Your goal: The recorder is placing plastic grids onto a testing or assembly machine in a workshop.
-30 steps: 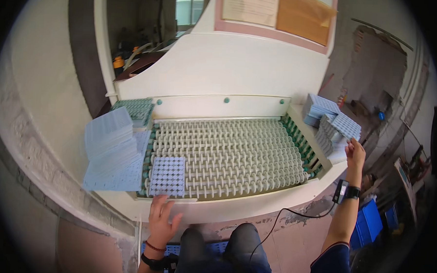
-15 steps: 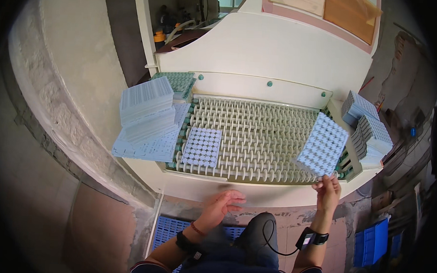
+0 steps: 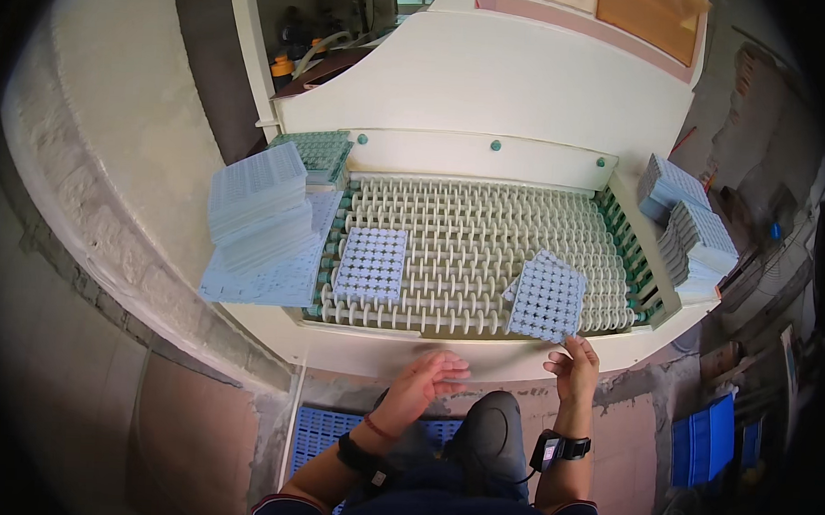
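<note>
My right hand (image 3: 574,366) pinches the lower right corner of a pale blue panel patterned with rows of round discs (image 3: 549,296). That panel is tilted over the right part of a roller conveyor (image 3: 459,250), and the corner of another panel (image 3: 511,288) shows from behind its left edge. Whether the held panel rests on the rollers, I cannot tell. My left hand (image 3: 432,380) hovers in front of the machine's front edge, fingers stretched out and holding nothing. A similar white disc panel (image 3: 371,263) lies flat on the rollers at the left.
A tall stack of pale panels (image 3: 258,205) stands left of the rollers, with green panels (image 3: 316,152) behind it. More stacked panels (image 3: 699,238) sit on the right side. A white machine cover (image 3: 494,86) rises behind. Blue crates (image 3: 704,440) lie at lower right.
My right hand has moved left and brought the panel lower, over the rollers. A second panel's corner now shows behind it. My left hand has hardly moved, and the view has shifted slightly.
</note>
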Demonstrator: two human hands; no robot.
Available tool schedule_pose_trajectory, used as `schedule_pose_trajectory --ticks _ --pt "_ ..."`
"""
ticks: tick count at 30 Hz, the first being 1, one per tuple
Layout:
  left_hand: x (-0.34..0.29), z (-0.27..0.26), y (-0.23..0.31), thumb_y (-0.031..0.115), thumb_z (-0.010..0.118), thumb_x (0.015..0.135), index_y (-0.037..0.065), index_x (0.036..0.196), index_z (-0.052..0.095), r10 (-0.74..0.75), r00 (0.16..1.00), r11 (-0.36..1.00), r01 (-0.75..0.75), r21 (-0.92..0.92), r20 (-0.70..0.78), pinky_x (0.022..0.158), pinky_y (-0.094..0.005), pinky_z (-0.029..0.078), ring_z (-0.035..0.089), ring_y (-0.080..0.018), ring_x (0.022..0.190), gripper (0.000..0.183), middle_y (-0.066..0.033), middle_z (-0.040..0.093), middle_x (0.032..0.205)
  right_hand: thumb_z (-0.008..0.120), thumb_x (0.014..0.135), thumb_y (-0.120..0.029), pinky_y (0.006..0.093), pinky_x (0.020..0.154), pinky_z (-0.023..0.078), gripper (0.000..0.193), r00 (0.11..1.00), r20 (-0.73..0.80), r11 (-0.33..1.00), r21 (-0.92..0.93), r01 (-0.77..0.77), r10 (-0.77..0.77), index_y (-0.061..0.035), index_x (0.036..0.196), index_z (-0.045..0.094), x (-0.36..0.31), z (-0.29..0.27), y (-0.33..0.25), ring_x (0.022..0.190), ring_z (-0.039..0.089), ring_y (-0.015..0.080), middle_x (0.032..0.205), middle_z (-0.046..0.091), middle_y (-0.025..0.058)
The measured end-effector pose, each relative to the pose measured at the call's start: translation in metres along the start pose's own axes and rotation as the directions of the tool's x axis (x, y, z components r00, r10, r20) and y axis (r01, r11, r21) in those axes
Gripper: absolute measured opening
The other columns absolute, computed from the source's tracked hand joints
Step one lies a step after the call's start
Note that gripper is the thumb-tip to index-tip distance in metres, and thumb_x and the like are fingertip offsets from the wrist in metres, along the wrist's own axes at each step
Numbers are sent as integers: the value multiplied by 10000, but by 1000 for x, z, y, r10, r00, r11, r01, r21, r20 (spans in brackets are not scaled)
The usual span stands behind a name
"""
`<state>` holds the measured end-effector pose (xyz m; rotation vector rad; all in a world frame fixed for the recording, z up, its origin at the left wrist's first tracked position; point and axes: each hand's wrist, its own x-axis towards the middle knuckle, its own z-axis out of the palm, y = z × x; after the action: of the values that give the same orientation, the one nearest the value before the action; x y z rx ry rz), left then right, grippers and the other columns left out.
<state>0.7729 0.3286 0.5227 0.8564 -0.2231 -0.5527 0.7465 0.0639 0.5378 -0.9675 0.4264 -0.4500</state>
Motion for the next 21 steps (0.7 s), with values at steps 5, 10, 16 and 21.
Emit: schedule_pose_trajectory --ticks 5,10,16,21 --pt "4 9 3 222 333 935 -34 1210 383 5 998 998 -1 -64 59 914 -430 408 474 -316 1098 379 -216 462 1191 541 820 -73 256 389 499 68 999 6 999 -17 35 -35 -5 818 553 -20 5 -2 455 577 151 631 591 86" --pt "3 16 4 299 338 922 -17 1291 283 44 985 958 5 -287 165 956 -473 354 420 -323 1156 489 -216 403 1257 520 842 -78 240 379 455 100 930 345 991 3 -137 127 13 835 560 -52 41 14 409 549 158 541 571 90" --pt "-28 4 37 216 364 894 -13 1299 272 114 994 960 -109 -257 2 928 -506 375 426 -338 1156 474 -193 396 1278 527 868 -190 251 437 486 225 754 573 921 -374 -107 320 33 869 557 -60 69 17 478 589 179 648 600 103" --pt "-67 -35 48 5 469 831 -17 1195 428 234 941 919 -296 -259 -242 864 -428 448 530 -276 1039 368 -146 523 1148 623 778 -236 361 754 457 297 833 511 262 -791 553 -212 13 935 584 -1 73 -4 875 594 278 930 611 183"
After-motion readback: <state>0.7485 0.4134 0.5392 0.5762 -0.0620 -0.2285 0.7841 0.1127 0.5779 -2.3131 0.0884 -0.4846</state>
